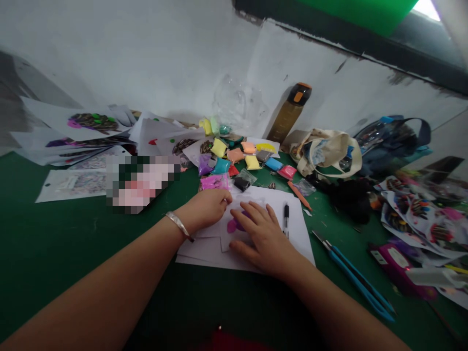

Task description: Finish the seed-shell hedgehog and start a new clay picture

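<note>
My left hand (206, 208), with a silver bangle on its wrist, rests curled on white paper sheets (296, 229) on the green table; its fingers are bent together and I cannot see anything in them. My right hand (261, 236) lies flat with fingers spread over a purple clay shape (234, 225) pressed onto the paper. A black pen (286, 218) lies on the paper just right of that hand.
Several small coloured clay bags (234, 161) sit behind the paper. A brown bottle (288, 113) leans on the wall. Blue-handled scissors (353, 273) lie at right, beside bags (329, 153) and printed sheets (420, 214). More picture sheets (73, 131) are stacked at left.
</note>
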Tool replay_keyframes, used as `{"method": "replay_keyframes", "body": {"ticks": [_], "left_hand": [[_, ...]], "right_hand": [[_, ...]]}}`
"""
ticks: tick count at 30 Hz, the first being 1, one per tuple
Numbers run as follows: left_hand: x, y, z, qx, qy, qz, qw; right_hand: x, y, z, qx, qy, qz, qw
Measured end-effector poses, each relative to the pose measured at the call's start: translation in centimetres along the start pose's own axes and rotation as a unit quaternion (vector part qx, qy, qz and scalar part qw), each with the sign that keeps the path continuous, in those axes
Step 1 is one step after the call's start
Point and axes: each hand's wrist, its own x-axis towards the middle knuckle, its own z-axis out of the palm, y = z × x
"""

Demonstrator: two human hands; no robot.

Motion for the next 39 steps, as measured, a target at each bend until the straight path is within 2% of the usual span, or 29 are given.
{"method": "replay_keyframes", "body": {"ticks": [17, 25, 30, 35, 39], "left_hand": [[0.01, 0.17, 0.06, 0.009, 0.006, -0.009, 1.000], [0.07, 0.02, 0.11, 0.004, 0.002, 0.006, 1.000], [0.05, 0.04, -0.02, 0.002, -0.002, 0.008, 1.000], [-0.02, 0.17, -0.11, 0.006, -0.006, 0.009, 1.000], [-0.03, 0.08, 0.02, 0.007, 0.000, 0.008, 1.000]], "right_hand": [[0.04, 0.31, -0.24, -0.012, 0.003, -0.014, 1.000], [-0.29, 0.52, -0.52, 0.014, 0.041, -0.011, 0.999], [-0.38, 0.53, -0.44, 0.018, 0.022, -0.028, 0.999], [-0.41, 0.88, -0.55, 0.021, 0.038, -0.013, 0.999], [-0.34, 0.66, -0.58, 0.019, 0.003, -0.024, 1.000]]}}
